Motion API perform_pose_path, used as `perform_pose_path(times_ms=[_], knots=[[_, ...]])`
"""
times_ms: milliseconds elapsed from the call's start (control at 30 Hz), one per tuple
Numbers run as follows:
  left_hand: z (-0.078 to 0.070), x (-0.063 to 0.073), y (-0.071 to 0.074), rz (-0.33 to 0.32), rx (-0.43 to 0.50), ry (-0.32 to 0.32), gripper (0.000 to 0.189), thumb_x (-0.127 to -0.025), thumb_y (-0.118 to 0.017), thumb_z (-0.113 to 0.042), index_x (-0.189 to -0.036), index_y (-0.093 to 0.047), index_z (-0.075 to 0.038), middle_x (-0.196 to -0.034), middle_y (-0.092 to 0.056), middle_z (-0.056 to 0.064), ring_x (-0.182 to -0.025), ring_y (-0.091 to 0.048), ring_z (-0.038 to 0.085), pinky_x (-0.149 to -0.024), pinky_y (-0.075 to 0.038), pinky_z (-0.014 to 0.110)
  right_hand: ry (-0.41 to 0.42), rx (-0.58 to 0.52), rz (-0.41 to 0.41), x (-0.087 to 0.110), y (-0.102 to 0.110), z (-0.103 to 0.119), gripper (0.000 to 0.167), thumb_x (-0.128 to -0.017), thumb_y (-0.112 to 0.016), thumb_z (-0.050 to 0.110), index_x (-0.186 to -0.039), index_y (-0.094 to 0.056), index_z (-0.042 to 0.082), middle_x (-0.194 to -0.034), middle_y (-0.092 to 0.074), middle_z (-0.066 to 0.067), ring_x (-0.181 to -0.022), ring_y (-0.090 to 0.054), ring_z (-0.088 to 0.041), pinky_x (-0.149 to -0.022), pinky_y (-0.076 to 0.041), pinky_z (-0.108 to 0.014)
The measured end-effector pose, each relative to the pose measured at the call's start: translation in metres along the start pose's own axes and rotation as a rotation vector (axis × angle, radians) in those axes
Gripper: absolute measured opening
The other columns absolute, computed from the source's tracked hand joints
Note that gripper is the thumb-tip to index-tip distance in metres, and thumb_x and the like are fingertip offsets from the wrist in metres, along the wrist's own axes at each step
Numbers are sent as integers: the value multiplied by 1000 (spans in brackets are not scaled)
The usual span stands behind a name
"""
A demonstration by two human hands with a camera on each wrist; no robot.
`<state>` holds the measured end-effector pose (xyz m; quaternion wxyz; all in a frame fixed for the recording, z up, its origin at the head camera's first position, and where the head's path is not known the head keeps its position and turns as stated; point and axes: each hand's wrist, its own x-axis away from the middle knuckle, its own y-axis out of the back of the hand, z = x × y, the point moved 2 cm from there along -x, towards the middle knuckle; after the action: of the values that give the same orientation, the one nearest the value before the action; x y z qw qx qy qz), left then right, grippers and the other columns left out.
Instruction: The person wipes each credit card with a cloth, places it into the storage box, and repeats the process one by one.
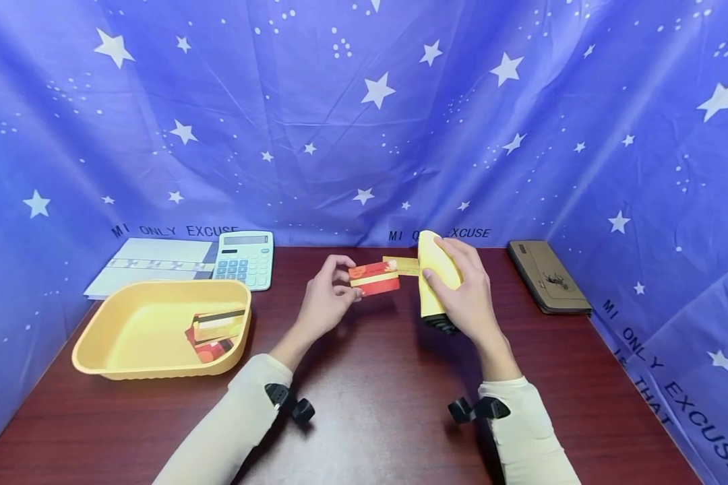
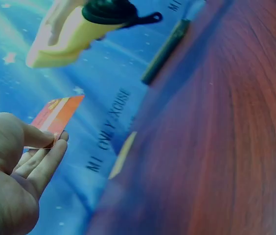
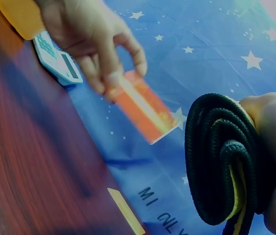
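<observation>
My left hand (image 1: 326, 296) pinches a red card (image 1: 374, 278) with a pale stripe between thumb and fingers, held above the table. In the left wrist view the card (image 2: 58, 113) tilts away from the fingertips. My right hand (image 1: 470, 289) grips a rolled yellow cloth (image 1: 437, 273) with dark edging, held up to the right of the card. Its coiled dark end (image 3: 221, 161) shows in the right wrist view, and a small black loop (image 2: 150, 18) sticks out in the left wrist view. Partly hidden behind the red card, a gold card (image 1: 409, 267) lies near the table's back edge.
A yellow basin (image 1: 127, 337) with several cards (image 1: 212, 335) inside stands at left. Behind it are a light-blue calculator (image 1: 245, 259) and a white box-like item (image 1: 152, 259). A brown wallet (image 1: 548, 276) lies at the back right. A blue starry curtain (image 1: 315, 101) surrounds the table.
</observation>
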<state>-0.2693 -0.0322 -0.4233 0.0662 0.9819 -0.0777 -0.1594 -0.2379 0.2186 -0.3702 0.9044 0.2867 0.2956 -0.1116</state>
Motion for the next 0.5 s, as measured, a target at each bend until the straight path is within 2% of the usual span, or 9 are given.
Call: perform_pose_path(times_ms=[133,267,367,500], knots=[[-10,5,19,-65,19,-20,48,-85,-73,12,-128,-56,-3,-95,-73,23,-86,-77,40,-75,-70,41,21,-6,21,3,-7,7,57,-86,-82,10,-140,-66,16,-143,-58,-11,-130,-55,-26,-92,-44,-17],[-19,10,34,-126,31,-27,48,-85,-73,13,-128,-62,-6,-95,-75,24,-83,-78,28,-74,-70,35,42,-6,49,6,-13,14,58,-85,-82,10,-140,-65,17,-142,-58,-10,-127,-55,-25,-91,-46,-18],[-25,15,40,-142,52,-23,48,-86,-71,13,-129,-64,-7,-95,-76,26,-82,-78,21,-75,-70,35,64,-4,66,7,-19,18,59,-85,-83,9,-140,-65,18,-142,-59,-9,-127,-56,-24,-93,-47,-19],[-30,19,43,-131,115,-15,47,-89,-67,15,-131,-63,-5,-97,-75,30,-82,-78,19,-78,-69,36,94,-5,93,11,-26,24,60,-84,-82,9,-141,-65,18,-143,-59,-8,-129,-56,-25,-101,-46,-20]])
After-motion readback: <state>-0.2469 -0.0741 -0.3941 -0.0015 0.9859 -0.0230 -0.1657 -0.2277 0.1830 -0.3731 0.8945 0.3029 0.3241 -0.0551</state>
